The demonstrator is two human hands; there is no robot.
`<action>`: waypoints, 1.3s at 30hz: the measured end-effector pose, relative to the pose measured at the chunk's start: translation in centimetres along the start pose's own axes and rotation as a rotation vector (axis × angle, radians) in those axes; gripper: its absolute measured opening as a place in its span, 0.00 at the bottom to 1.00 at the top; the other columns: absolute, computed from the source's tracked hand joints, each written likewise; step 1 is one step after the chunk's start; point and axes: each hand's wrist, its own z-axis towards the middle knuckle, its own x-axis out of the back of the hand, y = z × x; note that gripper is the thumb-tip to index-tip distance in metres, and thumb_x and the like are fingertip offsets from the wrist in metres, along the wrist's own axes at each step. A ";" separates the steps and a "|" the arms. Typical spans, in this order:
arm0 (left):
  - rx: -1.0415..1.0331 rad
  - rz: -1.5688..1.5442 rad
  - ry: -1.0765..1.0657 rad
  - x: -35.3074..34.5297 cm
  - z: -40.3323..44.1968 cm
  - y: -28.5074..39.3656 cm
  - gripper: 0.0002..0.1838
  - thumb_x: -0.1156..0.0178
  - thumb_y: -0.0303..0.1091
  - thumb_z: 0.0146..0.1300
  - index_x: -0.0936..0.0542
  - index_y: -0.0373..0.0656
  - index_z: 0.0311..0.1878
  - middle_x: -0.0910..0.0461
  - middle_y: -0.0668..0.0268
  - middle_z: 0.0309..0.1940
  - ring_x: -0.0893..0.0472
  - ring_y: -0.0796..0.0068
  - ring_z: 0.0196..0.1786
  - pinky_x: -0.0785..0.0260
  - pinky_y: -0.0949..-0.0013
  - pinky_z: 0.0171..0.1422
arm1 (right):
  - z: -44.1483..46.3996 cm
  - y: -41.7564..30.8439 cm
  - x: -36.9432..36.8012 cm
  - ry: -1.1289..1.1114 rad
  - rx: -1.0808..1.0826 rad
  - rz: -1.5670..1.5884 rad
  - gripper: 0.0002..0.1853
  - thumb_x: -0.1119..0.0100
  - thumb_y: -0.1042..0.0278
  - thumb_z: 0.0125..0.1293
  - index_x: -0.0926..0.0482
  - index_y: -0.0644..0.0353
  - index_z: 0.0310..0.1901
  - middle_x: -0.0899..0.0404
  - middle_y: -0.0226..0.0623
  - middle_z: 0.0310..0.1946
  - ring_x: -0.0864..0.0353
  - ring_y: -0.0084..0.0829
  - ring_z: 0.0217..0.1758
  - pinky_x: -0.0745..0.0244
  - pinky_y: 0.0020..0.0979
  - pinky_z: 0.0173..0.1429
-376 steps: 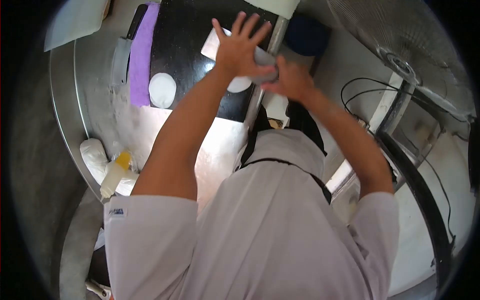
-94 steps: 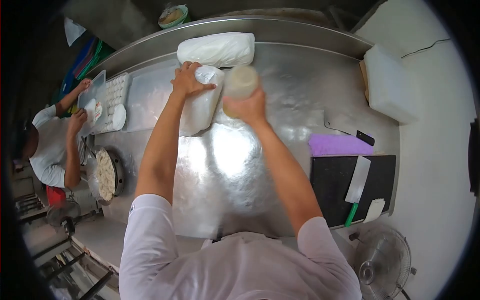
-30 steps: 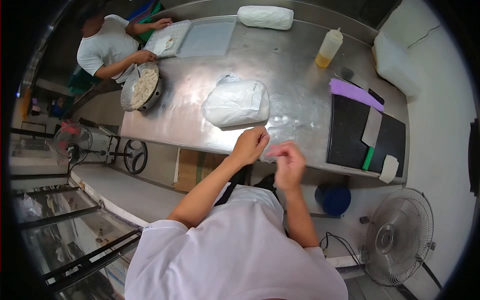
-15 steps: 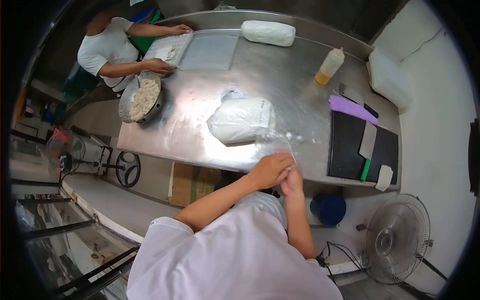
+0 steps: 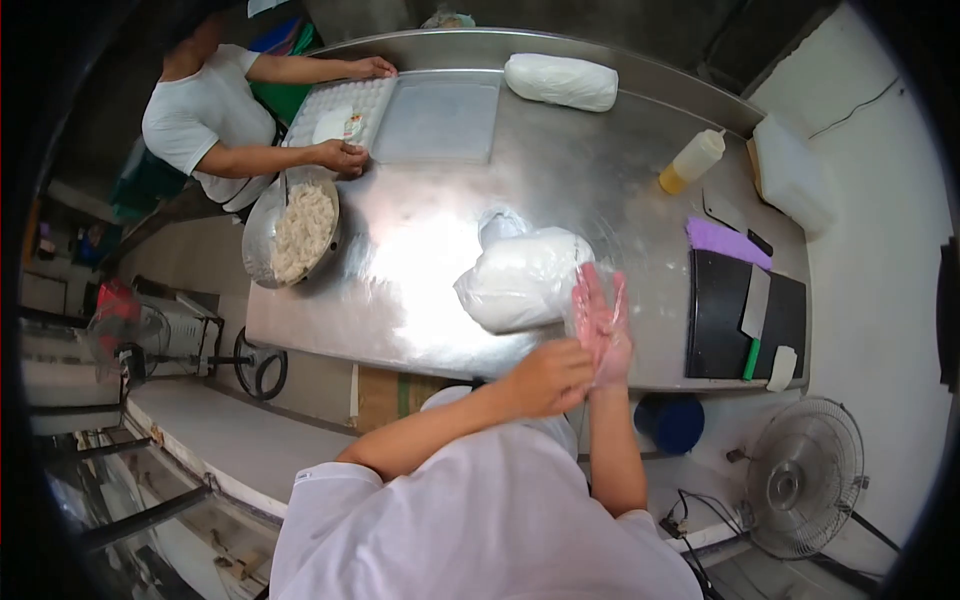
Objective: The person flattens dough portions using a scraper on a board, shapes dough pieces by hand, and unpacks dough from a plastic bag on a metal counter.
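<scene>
A clear plastic glove (image 5: 584,290) covers my right hand (image 5: 603,328), which is open with its fingers stretched forward. At the wrist of that hand, my left hand (image 5: 548,380) is closed on the glove's cuff. A white plastic-wrapped bundle (image 5: 525,278) lies on the steel table (image 5: 420,250) just beyond my hands. The gloved fingertips are beside its right end; whether they touch it I cannot tell. A crumpled piece of clear plastic (image 5: 500,225) sits against the bundle's far side.
At the far left a co-worker (image 5: 190,120) holds a tray of round white pieces (image 5: 370,105) by a plastic bin (image 5: 440,115). A bowl of dough-like mix (image 5: 305,230), a second white bundle (image 5: 562,82), a squeeze bottle (image 5: 695,160), and a cleaver (image 5: 755,305) on a black board (image 5: 718,320) surround the middle.
My right hand has pushed forward into the glove and its fingers have straightened. My left hand has moved back to the wrist. The camera view has shifted slightly.
</scene>
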 end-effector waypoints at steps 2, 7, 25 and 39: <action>-0.009 -0.024 0.006 0.7 -0.1 0.5 0.08 0.38 0.23 0.49 0.28 0.40 0.29 0.30 0.60 0.30 0.28 0.56 0.36 0.33 0.57 0.39 | 0.7 0.9 -0.6 0.143 0.040 -0.181 0.35 0.44 0.56 0.76 0.41 0.64 0.78 0.47 0.60 0.80 0.49 0.52 0.85 0.55 0.47 0.87; 0.034 -0.172 -0.003 2.5 -0.3 -1.3 0.05 0.38 0.24 0.51 0.23 0.40 0.32 0.23 0.62 0.34 0.24 0.57 0.40 0.31 0.58 0.45 | 0.4 2.2 0.6 0.042 0.102 -0.149 0.36 0.40 0.62 0.74 0.43 0.59 0.78 0.39 0.60 0.75 0.43 0.53 0.82 0.54 0.51 0.87; 1.391 -0.650 0.501 6.6 -4.9 -18.6 0.42 0.30 0.54 0.63 0.27 0.28 0.69 0.18 0.47 0.55 0.16 0.55 0.57 0.23 0.56 0.62 | 4.1 5.3 10.2 0.550 0.048 -1.313 0.30 0.44 0.64 0.75 0.38 0.59 0.76 0.39 0.49 0.76 0.40 0.46 0.79 0.45 0.42 0.81; 1.270 -0.149 0.754 3.5 1.0 -14.5 0.28 0.23 0.41 0.57 0.18 0.28 0.53 0.13 0.50 0.42 0.13 0.61 0.43 0.20 0.63 0.50 | 12.3 6.3 16.1 0.722 0.088 -0.654 0.19 0.50 0.61 0.80 0.25 0.67 0.61 0.21 0.41 0.56 0.23 0.34 0.61 0.30 0.35 0.69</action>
